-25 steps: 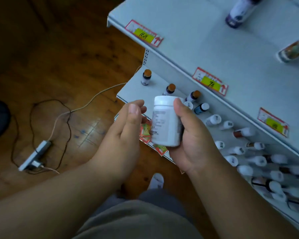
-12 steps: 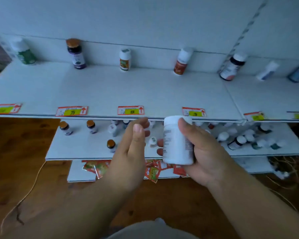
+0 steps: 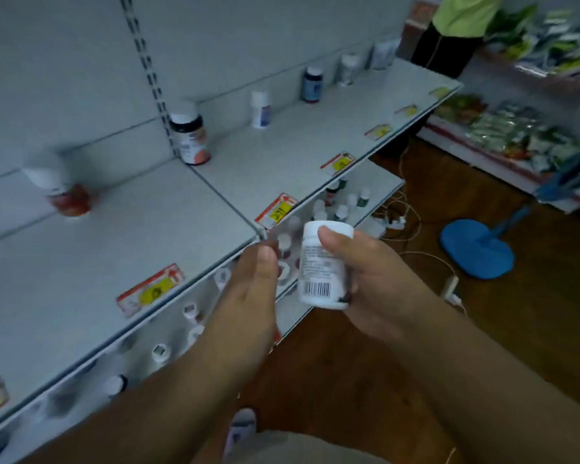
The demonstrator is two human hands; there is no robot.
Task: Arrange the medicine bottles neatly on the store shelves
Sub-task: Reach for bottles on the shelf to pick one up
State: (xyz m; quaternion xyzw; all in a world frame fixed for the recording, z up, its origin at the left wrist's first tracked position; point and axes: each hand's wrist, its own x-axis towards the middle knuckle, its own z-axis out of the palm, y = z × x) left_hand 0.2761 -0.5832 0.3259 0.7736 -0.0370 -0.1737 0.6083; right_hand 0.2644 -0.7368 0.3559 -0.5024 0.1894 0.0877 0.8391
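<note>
My right hand (image 3: 379, 272) grips a white medicine bottle (image 3: 322, 266) with a barcode label, upright in front of the shelf edge. My left hand (image 3: 252, 289) hovers just left of it with relaxed fingers and holds nothing. On the upper white shelf (image 3: 148, 236) stand a red-based bottle (image 3: 64, 192), a dark bottle with an orange label (image 3: 190, 135), a small white bottle (image 3: 261, 110) and a blue bottle (image 3: 312, 84), spaced along the back wall. Several small bottles (image 3: 345, 202) crowd the lower shelf.
Red and yellow price tags (image 3: 277, 211) line the upper shelf's front edge. Cables and a power strip (image 3: 395, 222) lie on the wooden floor, beside a blue fan base (image 3: 476, 247). A display of packaged goods (image 3: 516, 128) stands at the right.
My view has swung to the right along the shelves, now showing the right section, the floor and the far display. Both hands keep the same pose, the bottle still in my right hand.
</note>
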